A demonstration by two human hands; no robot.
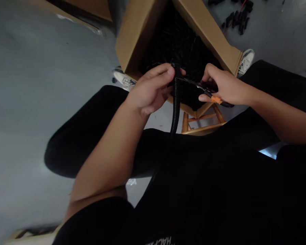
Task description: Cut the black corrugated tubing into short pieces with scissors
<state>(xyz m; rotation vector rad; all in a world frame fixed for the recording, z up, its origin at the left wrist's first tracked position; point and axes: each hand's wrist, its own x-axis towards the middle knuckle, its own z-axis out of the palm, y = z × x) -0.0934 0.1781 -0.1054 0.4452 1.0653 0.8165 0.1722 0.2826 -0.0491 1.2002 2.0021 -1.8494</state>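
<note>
Over a cardboard box, my left hand (154,83) is closed around the upper end of a black corrugated tube (175,105). From there the tube runs down toward my lap, where it blends into dark clothing. My right hand (224,85) grips a pair of scissors (206,92) with orange tape around the handle. Their blades point left and reach the tube just beneath my left fingertips. Whether the blades have the tube between them I cannot tell. Below both hands, the cardboard box (132,37) holds a heap of short black pieces (181,44).
My shoes (246,61) flank the box. A wooden stool (204,122) shows between my legs. More black pieces (238,20) lie scattered on the grey floor (28,102) at the upper right. Another piece of cardboard (91,8) is at the top left.
</note>
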